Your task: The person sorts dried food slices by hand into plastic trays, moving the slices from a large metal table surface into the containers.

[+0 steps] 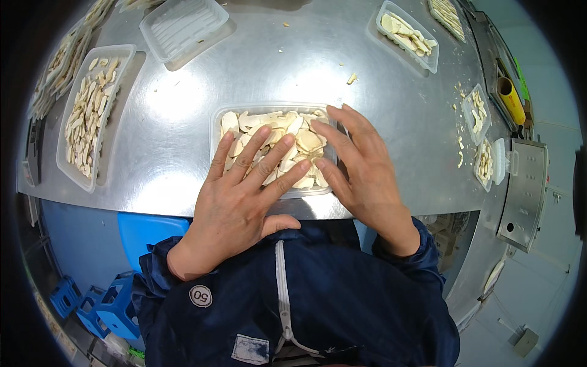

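Observation:
A clear plastic tray full of pale, dried-looking slices sits near the front edge of the metal table. Over its left part my left hand lies with fingers spread, the fingertips on or just above the slices. My right hand comes over the tray's right rim with its fingers apart and curved, thumb and fingertips at the slices. Neither hand has anything gripped in it. Part of the slices and the tray's front left rim are hidden under the left hand.
At the left stands a long tray of smaller slices; behind it is an empty clear tray. A partly filled tray stands far right. Small containers and scattered crumbs lie along the right edge. Blue stools stand below left.

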`<state>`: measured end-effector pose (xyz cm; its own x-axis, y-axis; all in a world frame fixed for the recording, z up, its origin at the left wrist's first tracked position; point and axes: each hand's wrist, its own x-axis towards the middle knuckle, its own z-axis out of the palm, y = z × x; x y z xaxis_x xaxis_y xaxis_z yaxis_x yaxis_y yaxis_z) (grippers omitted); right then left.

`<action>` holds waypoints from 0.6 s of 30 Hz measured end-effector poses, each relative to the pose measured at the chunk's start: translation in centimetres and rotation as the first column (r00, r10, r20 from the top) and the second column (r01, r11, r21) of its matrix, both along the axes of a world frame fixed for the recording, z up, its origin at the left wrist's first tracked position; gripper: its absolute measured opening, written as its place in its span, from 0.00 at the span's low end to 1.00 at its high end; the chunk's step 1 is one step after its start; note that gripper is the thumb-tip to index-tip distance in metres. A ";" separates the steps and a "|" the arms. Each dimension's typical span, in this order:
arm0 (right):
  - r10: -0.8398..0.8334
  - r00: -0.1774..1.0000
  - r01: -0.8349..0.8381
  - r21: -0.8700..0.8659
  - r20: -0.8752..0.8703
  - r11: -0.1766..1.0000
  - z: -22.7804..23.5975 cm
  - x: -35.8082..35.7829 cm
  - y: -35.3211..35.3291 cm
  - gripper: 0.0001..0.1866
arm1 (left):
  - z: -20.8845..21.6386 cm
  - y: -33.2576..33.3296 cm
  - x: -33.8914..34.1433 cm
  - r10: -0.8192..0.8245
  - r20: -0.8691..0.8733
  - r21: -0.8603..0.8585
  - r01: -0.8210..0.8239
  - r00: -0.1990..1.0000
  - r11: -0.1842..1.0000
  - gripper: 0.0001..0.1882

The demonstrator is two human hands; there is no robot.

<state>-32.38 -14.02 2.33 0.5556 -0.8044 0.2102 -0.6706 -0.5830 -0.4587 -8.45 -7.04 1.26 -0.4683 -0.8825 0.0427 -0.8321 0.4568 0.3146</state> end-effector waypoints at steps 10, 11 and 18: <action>0.037 0.998 -0.041 -0.076 -0.048 0.996 1.7 -1.7 1.4 0.16 | 0.2 0.5 0.3 -0.030 0.093 -0.004 0.031 0.995 1.000 0.49; 0.028 0.998 -0.032 -0.067 -0.053 0.997 1.6 -1.6 1.4 0.17 | 0.1 0.5 0.3 -0.030 0.096 -0.008 0.031 0.995 0.999 0.49; 0.000 0.999 -0.002 -0.071 -0.036 0.997 1.0 -0.8 1.4 0.18 | 0.4 0.7 0.9 -0.011 0.084 -0.021 0.013 0.996 1.000 0.48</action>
